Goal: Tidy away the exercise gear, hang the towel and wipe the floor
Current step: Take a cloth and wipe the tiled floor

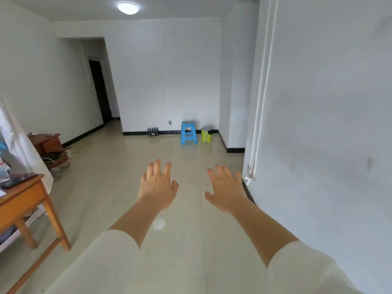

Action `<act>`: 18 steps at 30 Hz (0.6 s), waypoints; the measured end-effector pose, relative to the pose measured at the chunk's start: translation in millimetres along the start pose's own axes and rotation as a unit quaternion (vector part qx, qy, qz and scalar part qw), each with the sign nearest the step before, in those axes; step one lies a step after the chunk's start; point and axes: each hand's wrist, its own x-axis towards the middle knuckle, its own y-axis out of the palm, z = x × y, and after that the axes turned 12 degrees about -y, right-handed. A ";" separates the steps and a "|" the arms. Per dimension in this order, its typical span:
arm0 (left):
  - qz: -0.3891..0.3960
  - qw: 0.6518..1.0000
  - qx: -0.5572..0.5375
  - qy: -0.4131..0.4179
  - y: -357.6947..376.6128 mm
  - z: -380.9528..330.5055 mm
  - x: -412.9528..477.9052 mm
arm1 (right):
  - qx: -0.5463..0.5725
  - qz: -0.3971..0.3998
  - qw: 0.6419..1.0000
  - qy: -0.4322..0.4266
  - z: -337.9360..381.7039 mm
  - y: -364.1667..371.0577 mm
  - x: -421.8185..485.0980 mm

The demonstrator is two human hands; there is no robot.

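head view: the left hand (158,185) and right hand (227,189) reach forward side by side above the glossy beige tiled floor (127,166), fingers (157,168) spread apart and holding nothing. the floor runs from under the hands to the far white wall (169,81), where a blue plastic stool (188,132) stands just beside a lime-green bin (206,134). an orange wooden tabletop (27,185) sits at the left edge.

Reaches left hand (158,187) and right hand (227,192) forward over the glossy tiled floor (180,251), palms down, fingers spread and straight, gripping nothing, both well short of the blue plastic stool (188,132). Faces that stool at the far wall. Sees a yellow-green pedal bin (206,135) just right of the stool, a dark slotted rack (153,132) left of it, and a wooden table (25,198) far left of it and nearer.
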 end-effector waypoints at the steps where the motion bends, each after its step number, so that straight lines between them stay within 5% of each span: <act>1: 0.002 1.000 -0.007 -0.015 4.4 4.6 33.8 | -0.003 0.002 1.000 -0.002 -7.2 7.2 33.0; 18: -0.009 1.000 -0.005 0.009 145.6 -41.6 515.8 | -0.036 -0.005 0.999 -0.006 -182.5 141.7 496.8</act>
